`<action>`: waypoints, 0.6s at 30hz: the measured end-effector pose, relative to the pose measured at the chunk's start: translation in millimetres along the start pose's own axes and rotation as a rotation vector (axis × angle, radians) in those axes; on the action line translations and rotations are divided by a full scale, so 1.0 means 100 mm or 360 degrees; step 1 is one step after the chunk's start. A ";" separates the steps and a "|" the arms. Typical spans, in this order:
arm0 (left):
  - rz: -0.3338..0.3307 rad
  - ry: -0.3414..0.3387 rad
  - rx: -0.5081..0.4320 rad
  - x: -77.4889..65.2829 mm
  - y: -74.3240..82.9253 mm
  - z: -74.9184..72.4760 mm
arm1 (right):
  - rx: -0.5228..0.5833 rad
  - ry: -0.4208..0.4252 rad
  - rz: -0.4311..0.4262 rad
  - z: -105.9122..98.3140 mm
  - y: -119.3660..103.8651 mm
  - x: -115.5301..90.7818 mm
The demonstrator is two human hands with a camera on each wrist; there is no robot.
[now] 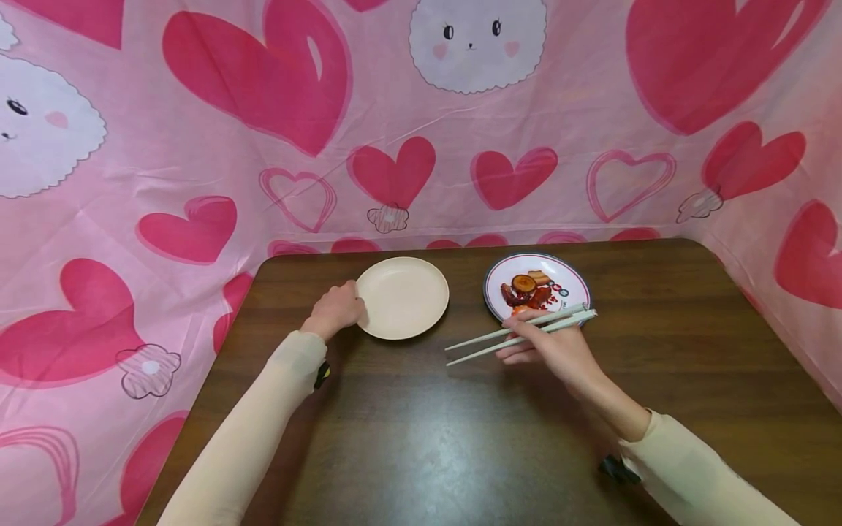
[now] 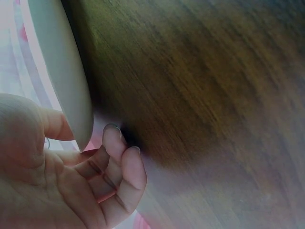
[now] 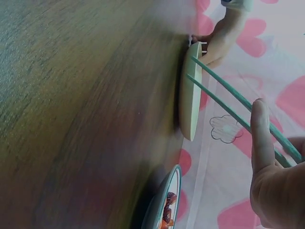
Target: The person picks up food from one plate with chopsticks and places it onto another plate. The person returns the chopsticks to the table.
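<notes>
At the left rim of a plain beige plate [image 1: 403,298] is my left hand [image 1: 335,310]. The left wrist view shows the plate's edge [image 2: 71,81] between the thumb and the curled fingers. My right hand [image 1: 549,351] holds a pair of pale green chopsticks [image 1: 520,337], their tips slightly apart and pointing left. Those tips are over the table, right of and below the beige plate in the head view. Behind the right hand, a white plate with a dark blue rim [image 1: 495,296] bears food pieces [image 1: 526,286] in reddish sauce; the hand hides its front edge.
Both plates are near the far edge of a dark brown wooden table [image 1: 395,424]. A pink cloth [image 1: 454,124] with hearts and white faces hangs behind it and along the sides. Dark wrist devices show at the left sleeve [image 1: 263,431] and the right sleeve [image 1: 697,467].
</notes>
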State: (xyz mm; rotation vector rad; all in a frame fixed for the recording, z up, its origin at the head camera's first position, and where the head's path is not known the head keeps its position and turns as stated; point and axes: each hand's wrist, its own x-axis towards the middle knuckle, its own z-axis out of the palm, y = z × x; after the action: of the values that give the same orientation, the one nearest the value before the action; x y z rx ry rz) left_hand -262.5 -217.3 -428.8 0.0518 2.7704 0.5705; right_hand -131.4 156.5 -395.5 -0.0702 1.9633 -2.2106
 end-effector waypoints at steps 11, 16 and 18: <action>-0.0025 -0.0013 -0.0008 -0.01 0.00 0.00 | -0.0077 0.0103 -0.0128 -0.02 0.04 0.02; -0.0009 -0.0006 -0.0020 -0.01 0.00 0.00 | -0.0187 0.0188 -0.0251 -0.05 0.06 0.02; -0.0006 -0.0013 -0.0022 -0.01 0.00 0.00 | -0.0219 0.0217 -0.0301 -0.06 0.06 0.01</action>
State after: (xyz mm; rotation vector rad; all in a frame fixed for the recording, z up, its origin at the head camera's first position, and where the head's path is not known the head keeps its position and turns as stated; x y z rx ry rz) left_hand -261.8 -217.4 -428.5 0.0454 2.7578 0.5875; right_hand -133.0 161.0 -402.6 -0.1324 2.2682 -2.2435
